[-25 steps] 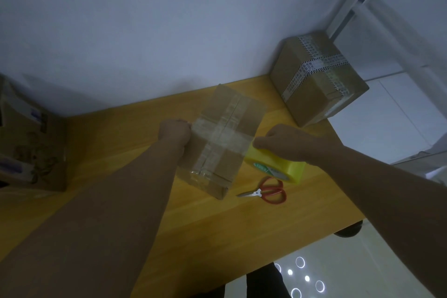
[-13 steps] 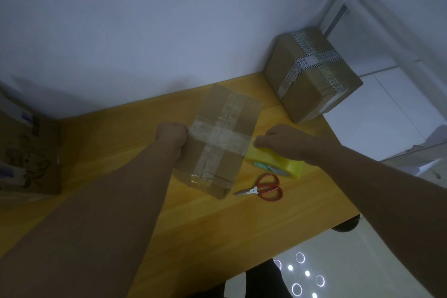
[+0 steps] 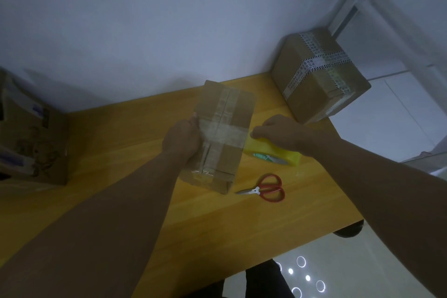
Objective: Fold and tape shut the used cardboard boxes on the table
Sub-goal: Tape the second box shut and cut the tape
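Dimly lit, the small box (image 3: 225, 133) lies mid-table (image 3: 121, 143), crossed by clear tape whose ends are hard to trace. The left hand (image 3: 180, 139) grips its left edge, with the fingertips hidden against the side. The right hand (image 3: 280, 132) curls over a yellow tape roll (image 3: 273, 155) that touches the box's right edge, covering much of the roll. Red scissors (image 3: 266, 189) lie just beside. A taped box (image 3: 319, 75) sits at the far right corner, and a third box (image 3: 29, 138) is cut off at the left.
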